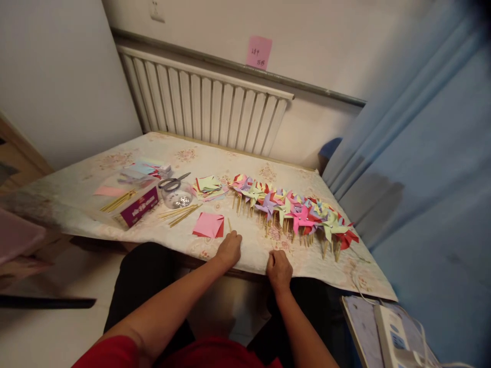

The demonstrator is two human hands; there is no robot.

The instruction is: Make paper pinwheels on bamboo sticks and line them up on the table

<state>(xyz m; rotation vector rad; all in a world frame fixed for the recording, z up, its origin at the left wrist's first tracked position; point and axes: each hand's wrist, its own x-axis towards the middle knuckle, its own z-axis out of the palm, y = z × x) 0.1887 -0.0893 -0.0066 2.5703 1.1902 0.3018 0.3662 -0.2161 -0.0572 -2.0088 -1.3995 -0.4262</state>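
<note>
My left hand [229,249] rests on the table's near edge with its fingers curled, right beside a thin wooden stick [230,224] and a folded pink and red paper square [209,225]. My right hand [279,270] lies on the same edge, fingers bent under; nothing shows in it. Beyond both hands runs a long row of coloured paper pinwheels [295,209] on wooden sticks.
A floral cloth covers the table [115,158]. At left stand a purple box [140,204] with sticks, loose sticks [180,213], a clear bowl of pins [177,197], scissors [174,180] and cut papers [209,185]. A radiator [203,105] stands behind, a blue curtain [422,153] at right.
</note>
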